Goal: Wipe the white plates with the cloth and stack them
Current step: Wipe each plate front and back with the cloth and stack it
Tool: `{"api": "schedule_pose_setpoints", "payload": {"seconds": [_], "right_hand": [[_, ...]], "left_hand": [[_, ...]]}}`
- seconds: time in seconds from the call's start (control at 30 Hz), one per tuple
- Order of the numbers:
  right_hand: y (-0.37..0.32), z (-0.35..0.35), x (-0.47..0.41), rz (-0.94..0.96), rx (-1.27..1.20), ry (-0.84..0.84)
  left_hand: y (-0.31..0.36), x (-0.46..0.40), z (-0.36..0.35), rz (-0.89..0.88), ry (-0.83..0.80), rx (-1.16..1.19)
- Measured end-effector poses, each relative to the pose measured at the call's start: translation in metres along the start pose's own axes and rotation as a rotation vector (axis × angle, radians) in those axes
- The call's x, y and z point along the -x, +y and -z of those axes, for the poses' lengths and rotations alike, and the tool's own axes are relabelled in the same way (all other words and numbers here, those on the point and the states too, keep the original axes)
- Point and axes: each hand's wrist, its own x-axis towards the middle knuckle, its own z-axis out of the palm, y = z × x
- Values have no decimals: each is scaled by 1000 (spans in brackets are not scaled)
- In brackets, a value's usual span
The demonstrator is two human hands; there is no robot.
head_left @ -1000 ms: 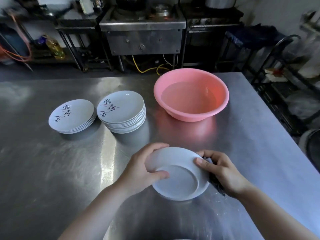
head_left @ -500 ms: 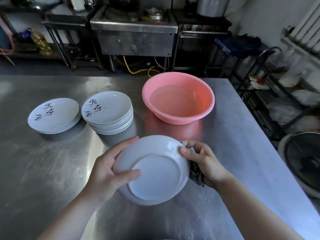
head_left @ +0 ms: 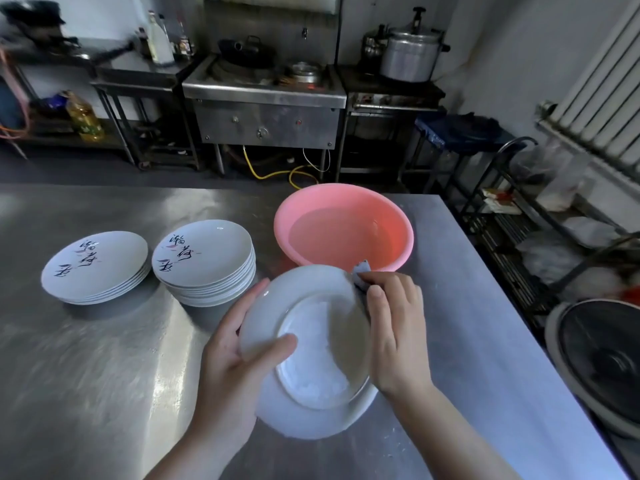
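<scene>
Currently the plate (head_left: 311, 355) in hand is held tilted above the tabletop (head_left: 104, 375), its underside and foot ring turned up toward the camera, just in front of the pink basin (head_left: 346, 226). The left hand (head_left: 228, 368) grips its left rim, thumb curled over onto the base and fingers hidden behind. The right hand (head_left: 394, 327) pinches the cloth (head_left: 362, 275) against the plate's upper right edge; only a small grey-blue corner of the cloth shows above the fingers, so how far it wraps under the rim cannot be told.

Judging by this, the step in hand is wiping the back and rim of one plate, not yet stacking it. The next move likely calls for running the cloth round the rest of the rim while the left hand turns the plate, then flipping it face up and setting it on a pile.

Two stacks wait to the left: a taller stack (head_left: 204, 261) near the basin and a lower stack (head_left: 95, 266) beyond it, both topped with plates bearing brush lettering. Which one takes wiped plates cannot be told from this view. The basin holds water, so a wet plate may be slippery and needs a firm grip during the flip.
</scene>
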Motion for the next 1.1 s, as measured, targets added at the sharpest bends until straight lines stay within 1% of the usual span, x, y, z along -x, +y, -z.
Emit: {"api": "schedule_pose_setpoints", "payload": {"seconds": [0.1,0.2,0.23,0.33,0.37,0.4,0.47,0.5,0.53,0.6,0.63,0.67,0.77,0.8,0.87,0.93,1.03,1.1], "right_hand": [[-12,-1,-3,107,21,-10],[-15,7,-9,282,-1,-18],[-14,11,-15,284,-30,-26],[-18,16,-28,117,-129,-37],[-24,12,-29,128,-98,-36],[-31,8,-26,191,-47,-49],[-40,2,-21,357,11,-141],[-41,1,-23,387,7,-182],[-41,3,-27,360,-11,-183],[-43,4,-33,244,-77,-94],[-48,3,-33,235,-76,-61],[-56,0,-32,277,-46,-61],[-69,-5,-33,503,51,-141],[-69,-2,-39,518,62,-135],[-67,7,-48,451,57,-58],[-65,11,-46,389,92,30],[-70,6,-36,387,150,120],[-75,6,-31,449,149,98]], "left_hand": [[15,-6,-6,-42,-3,-39],[24,-8,-3,-42,-25,-33],[25,-8,-2,-29,-38,-30],[24,-8,0,21,-81,-17],[24,-9,0,37,-86,-8],[24,-8,0,49,-87,1],[25,-8,1,55,-84,21],[26,-8,2,59,-84,34],[27,-7,2,59,-83,41],[32,-6,3,33,-76,36],[35,-7,2,18,-77,33],[38,-8,2,7,-84,29],[48,-14,1,-6,-141,20],[52,-18,1,14,-164,35],[59,-25,1,57,-185,72],[64,-29,-1,75,-168,100],[68,-29,-8,62,-127,123],[69,-28,-13,38,-103,154]]}}
